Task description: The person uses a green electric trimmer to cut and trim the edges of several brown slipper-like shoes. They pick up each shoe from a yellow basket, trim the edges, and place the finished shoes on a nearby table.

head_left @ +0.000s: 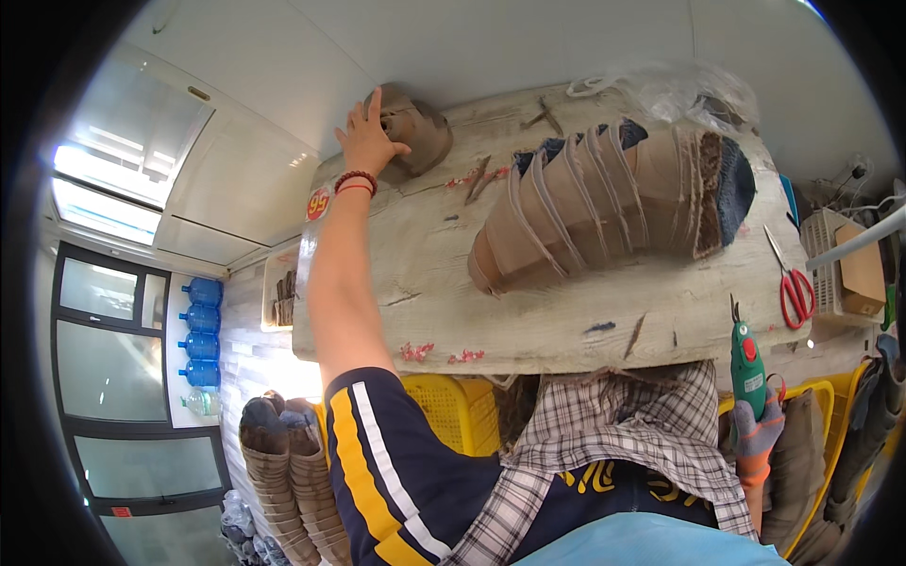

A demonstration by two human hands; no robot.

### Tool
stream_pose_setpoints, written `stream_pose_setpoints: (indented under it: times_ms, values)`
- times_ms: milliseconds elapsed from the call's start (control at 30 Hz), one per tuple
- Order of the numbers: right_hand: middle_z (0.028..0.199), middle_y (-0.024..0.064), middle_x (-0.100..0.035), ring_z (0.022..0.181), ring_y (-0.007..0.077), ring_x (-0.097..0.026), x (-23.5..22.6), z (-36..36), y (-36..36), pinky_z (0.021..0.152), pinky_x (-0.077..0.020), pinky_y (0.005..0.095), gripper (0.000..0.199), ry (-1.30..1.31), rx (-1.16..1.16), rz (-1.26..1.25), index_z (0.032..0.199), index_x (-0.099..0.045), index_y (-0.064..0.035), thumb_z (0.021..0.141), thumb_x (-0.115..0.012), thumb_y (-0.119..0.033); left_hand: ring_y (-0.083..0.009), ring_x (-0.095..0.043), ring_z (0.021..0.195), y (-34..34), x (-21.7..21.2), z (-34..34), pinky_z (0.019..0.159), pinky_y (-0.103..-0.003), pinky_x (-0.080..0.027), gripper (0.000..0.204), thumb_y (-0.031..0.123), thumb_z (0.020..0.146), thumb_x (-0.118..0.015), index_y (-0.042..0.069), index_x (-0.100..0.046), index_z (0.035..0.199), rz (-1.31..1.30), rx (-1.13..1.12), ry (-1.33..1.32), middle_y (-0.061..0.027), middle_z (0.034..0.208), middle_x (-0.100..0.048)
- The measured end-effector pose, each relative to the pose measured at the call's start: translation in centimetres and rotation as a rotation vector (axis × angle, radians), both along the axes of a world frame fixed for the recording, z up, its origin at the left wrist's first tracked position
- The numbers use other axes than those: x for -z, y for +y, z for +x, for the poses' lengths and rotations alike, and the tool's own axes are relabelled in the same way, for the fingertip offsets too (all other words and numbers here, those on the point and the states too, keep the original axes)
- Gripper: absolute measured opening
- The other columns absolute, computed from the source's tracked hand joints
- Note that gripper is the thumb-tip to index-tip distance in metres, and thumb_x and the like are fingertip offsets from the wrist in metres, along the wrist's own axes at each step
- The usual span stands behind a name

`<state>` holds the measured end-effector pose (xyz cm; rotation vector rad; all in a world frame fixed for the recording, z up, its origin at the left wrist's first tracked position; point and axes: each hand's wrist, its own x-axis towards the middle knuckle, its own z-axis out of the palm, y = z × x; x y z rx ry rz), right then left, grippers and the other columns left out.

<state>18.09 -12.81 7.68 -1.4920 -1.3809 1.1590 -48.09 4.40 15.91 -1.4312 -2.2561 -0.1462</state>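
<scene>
At the far left of the worktable (425,311), my left hand (370,141) is stretched out with its fingers spread. It lies against a rounded brown fabric piece (420,134), and I cannot tell how firmly it touches. My right hand (758,434), in a grey and orange glove, is low at the right, beyond the table's near edge. It is wrapped round a green handheld electric cutter (748,373) with a red button, its narrow metal tip pointing away from me. A long row of nested brown fabric pieces (585,208) with dark blue linings lies across the table.
Red-handled scissors (796,294) lie at the table's right edge. Clear plastic wrapping (675,91) sits at the back. Thread scraps are scattered about. A yellow crate (448,415) stands below the near edge. More brown stacks (274,472) and blue water bottles (201,319) are at left.
</scene>
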Motion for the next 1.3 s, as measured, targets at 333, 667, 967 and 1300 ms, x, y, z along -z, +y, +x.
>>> stream_pose_setpoints:
  times_ms: [333, 667, 967, 1300]
  values:
    - [0.090, 0.0028, -0.060, 0.078, 0.0081, -0.051, -0.1, 0.0, -0.3, 0.071, -0.0444, 0.0227, 0.044, 0.129, -0.091, 0.071, 0.113, -0.056, 0.0053, 0.077, -0.072, -0.015, -0.0153, -0.054, 0.089, -16.1, 13.0, 11.0, 0.083, -0.030, -0.042, 0.023, 0.022, 0.086, -0.066, 0.001, -0.057, 0.093, 0.928, 0.220, -1.411, -0.0064, 0.095, -0.059]
    - [0.084, 0.0003, -0.058, 0.073, 0.0068, -0.049, 0.3, 0.1, -1.6, 0.065, -0.0420, 0.0216, 0.041, 0.093, -0.096, 0.068, 0.109, -0.056, 0.0029, 0.078, -0.072, -0.018, -0.0281, -0.043, 0.104, -13.9, 13.5, 8.4, 0.090, -0.042, -0.036, 0.039, 0.037, 0.076, -0.073, 0.003, -0.066, 0.093, 0.592, -0.269, -0.356, -0.0128, 0.109, -0.051]
    - [0.077, -0.0013, -0.055, 0.063, 0.0046, -0.046, 0.8, -0.3, -0.6, 0.056, -0.0382, 0.0196, 0.035, 0.122, -0.035, -0.003, 0.111, -0.055, 0.0019, 0.082, -0.067, -0.013, -0.0197, -0.048, 0.067, -15.4, 11.9, 1.8, 0.068, -0.032, -0.043, 0.020, 0.016, 0.084, -0.066, -0.002, -0.059, 0.083, 1.070, 0.048, -0.629, -0.0093, 0.071, -0.057]
    - [0.076, -0.0005, -0.055, 0.062, 0.0057, -0.045, 1.7, -0.9, 0.1, 0.057, -0.0380, 0.0205, 0.032, 0.071, -0.074, -0.069, 0.108, -0.055, 0.0024, 0.082, -0.066, -0.014, -0.0168, -0.043, 0.065, -14.5, 12.7, 5.2, 0.065, -0.030, -0.041, 0.024, 0.015, 0.086, -0.064, -0.003, -0.049, 0.079, 1.180, -0.008, -0.578, -0.0103, 0.072, -0.056]
